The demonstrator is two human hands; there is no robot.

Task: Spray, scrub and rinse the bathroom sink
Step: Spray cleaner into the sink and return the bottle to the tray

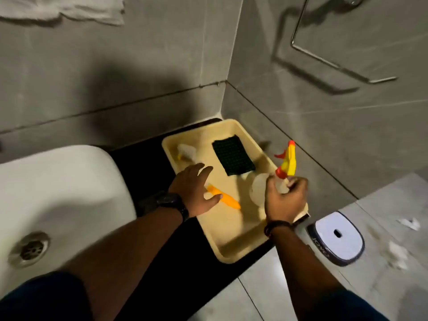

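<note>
Nearest the camera: two bare forearms reaching forward from dark sleeves at the lower frame edge. Left wrist carries a dark watch (172, 202); right wrist a dark band (276, 225). Left hand (196, 188) is spread open, palm down, fingers apart, over a brush with an orange handle (225, 200) and white bristles (186, 151); whether it touches the handle cannot be told, nothing is gripped. Right hand (286, 198) is closed around the neck of a spray bottle (260, 187), pale body, yellow-and-red trigger head (288, 163) standing above the fist. Bottle is at the right side of a cream tray (234, 249); whether its base rests on the tray cannot be told. Same tray holds a dark green scrub pad (232, 155), lying flat toward the far end, apart from both hands. Tray sits on a black counter (143, 158) in the tiled wall corner. White sink (69, 181) lies left of the tray, metal drain (30, 249) visible in the basin. Frame is motion-blurred.
</note>
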